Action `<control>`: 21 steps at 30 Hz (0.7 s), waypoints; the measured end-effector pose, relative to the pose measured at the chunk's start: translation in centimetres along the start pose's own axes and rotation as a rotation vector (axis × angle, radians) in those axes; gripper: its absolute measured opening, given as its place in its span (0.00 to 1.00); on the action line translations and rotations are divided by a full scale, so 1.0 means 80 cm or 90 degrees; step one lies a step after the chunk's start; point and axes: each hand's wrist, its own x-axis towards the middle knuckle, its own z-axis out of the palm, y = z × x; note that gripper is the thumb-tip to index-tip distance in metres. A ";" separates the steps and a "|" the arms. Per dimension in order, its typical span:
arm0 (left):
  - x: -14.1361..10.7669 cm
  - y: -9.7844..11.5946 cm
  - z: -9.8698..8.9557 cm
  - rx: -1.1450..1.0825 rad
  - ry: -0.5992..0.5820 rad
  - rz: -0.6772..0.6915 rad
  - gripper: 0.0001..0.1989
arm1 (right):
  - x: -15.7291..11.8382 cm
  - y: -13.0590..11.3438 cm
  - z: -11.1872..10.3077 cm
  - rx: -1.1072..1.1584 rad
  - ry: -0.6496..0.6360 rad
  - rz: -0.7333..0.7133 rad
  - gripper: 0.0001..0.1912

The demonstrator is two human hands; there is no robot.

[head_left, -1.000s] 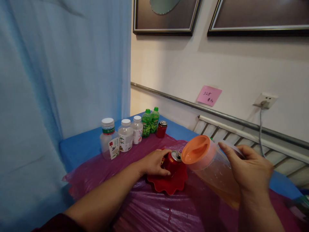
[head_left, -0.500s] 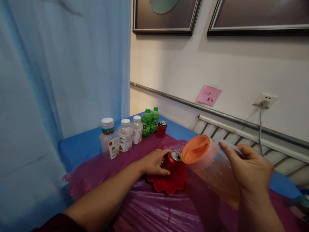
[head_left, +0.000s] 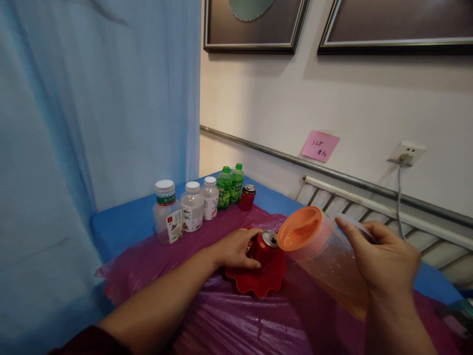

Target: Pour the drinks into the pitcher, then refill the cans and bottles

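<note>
My left hand [head_left: 238,249] is wrapped round a red drink can [head_left: 264,251], which stands in a red scalloped dish [head_left: 254,283]. The can's top is open and faces up. In my right hand [head_left: 388,261] is the handle of a clear plastic pitcher [head_left: 325,266] with an orange lid [head_left: 301,229]. The pitcher is tilted left, its lid close to the can's opening. Yellowish liquid lies along its lower side. Whether any liquid flows between lid and can I cannot tell.
Behind stand several clear jars with white lids [head_left: 192,207], two green bottles [head_left: 223,190] and another red can [head_left: 247,198]. A purple plastic sheet [head_left: 236,325] covers the blue surface [head_left: 121,222]. A blue curtain [head_left: 111,108] hangs left; a white radiator [head_left: 340,197] is at the right wall.
</note>
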 end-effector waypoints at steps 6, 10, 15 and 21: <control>0.000 0.000 0.001 0.004 0.002 0.002 0.39 | 0.000 -0.001 -0.002 0.010 -0.002 0.008 0.34; 0.000 0.001 0.001 0.006 0.004 -0.003 0.39 | 0.000 0.000 -0.002 0.009 -0.005 0.003 0.34; 0.000 0.001 0.000 0.000 0.000 0.005 0.39 | -0.001 0.000 -0.002 0.005 -0.003 -0.012 0.33; 0.000 0.002 0.000 -0.006 0.002 0.007 0.38 | -0.001 -0.001 -0.003 0.003 -0.011 -0.014 0.33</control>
